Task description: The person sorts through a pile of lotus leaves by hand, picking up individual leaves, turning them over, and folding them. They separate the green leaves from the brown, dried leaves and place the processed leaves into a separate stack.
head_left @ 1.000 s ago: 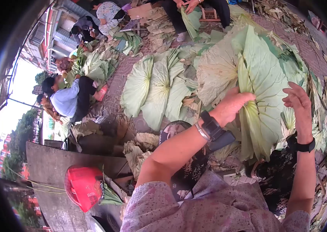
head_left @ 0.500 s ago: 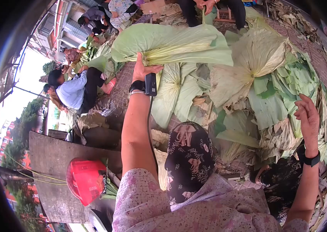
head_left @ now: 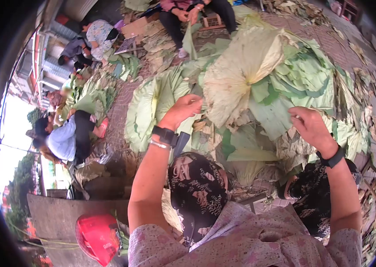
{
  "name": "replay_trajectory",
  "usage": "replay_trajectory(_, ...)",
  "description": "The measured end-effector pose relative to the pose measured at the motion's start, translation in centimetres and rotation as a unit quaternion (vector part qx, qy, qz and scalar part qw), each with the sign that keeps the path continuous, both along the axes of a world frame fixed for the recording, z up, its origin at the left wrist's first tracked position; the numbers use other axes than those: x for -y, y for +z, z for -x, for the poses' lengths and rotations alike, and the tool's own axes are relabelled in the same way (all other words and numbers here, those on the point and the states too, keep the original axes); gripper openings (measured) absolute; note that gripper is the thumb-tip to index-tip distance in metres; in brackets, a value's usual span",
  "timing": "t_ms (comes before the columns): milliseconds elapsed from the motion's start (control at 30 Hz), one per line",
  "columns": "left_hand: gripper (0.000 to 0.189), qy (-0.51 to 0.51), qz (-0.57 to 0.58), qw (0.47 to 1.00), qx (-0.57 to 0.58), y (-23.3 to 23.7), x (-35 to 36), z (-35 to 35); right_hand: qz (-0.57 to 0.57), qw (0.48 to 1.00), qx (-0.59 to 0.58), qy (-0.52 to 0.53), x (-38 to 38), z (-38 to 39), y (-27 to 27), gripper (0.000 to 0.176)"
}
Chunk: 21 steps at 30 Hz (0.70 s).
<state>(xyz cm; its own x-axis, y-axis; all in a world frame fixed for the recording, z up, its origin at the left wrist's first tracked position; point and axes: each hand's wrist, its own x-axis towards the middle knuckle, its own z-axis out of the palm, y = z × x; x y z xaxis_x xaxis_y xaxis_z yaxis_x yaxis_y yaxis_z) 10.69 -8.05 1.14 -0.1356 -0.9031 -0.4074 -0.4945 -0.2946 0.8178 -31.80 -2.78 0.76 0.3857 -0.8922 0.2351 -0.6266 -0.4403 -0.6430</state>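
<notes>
My left hand (head_left: 181, 111) is in the air with its fingers extended and nothing in them. It is beside a pale green lotus leaf (head_left: 141, 100) on the ground pile. My right hand (head_left: 310, 127) is loosely bent and holds nothing that I can see. Just beyond it lie a flat green leaf (head_left: 270, 116) and a heap of green lotus leaves (head_left: 306, 73). Between and beyond my hands spreads a large yellowish, drying lotus leaf (head_left: 228, 75), ribs meeting at its centre. More leaf pieces (head_left: 252, 149) lie nearer my knees.
Across the pile a seated person's hands (head_left: 188, 15) hold a leaf. Other people (head_left: 63, 140) sit to the left among leaves. A red helmet (head_left: 99, 238) is at lower left on a board (head_left: 48, 213). Dry leaf scraps (head_left: 366, 111) litter the right side.
My left hand has let go of the big green leaf it held up and come down nearer the pile. My right hand has moved inward to the left. The view has shifted.
</notes>
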Motion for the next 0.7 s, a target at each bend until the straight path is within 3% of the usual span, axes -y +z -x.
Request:
replay_trajectory(133, 0.05, -0.063, 0.031, 0.995, 0.065, 0.5, 1.0, 4.7, 0.041, 0.993, -0.092, 0.065, -0.6, 0.0, -1.0, 0.02)
replay_trajectory(267, 0.048, -0.13, 0.129, 0.978, 0.101, -3.8, 3.3, 9.8, -0.006, 0.986, -0.135, 0.096, -1.4, -0.6, -1.9, 0.018)
replay_trajectory(333, 0.061, -0.094, 0.21, 0.963, 0.14, -3.9, 3.6, 13.8, -0.01, 0.982, -0.144, 0.122, -1.5, -1.0, -2.9, 0.018)
replay_trajectory(400, 0.067, -0.038, 0.34, 0.914, 0.216, -6.0, 4.9, 16.5, -0.022, 0.978, -0.164, 0.126, -1.7, -1.2, -3.3, 0.017)
replay_trajectory(500, 0.074, 0.016, 0.432, 0.853, 0.292, -8.2, 6.6, 18.9, -0.029, 0.974, -0.18, 0.136, -1.8, -1.3, -3.4, 0.016)
replay_trajectory(600, 0.057, 0.036, 0.42, 0.841, 0.34, -10.0, 8.8, 19.2, -0.031, 0.973, -0.187, 0.135, -1.6, -1.1, -3.2, 0.016)
replay_trajectory(700, 0.038, 0.033, 0.3, 0.898, 0.319, -9.8, 10.9, 17.7, -0.031, 0.975, -0.181, 0.125, -1.7, -0.7, -3.0, 0.016)
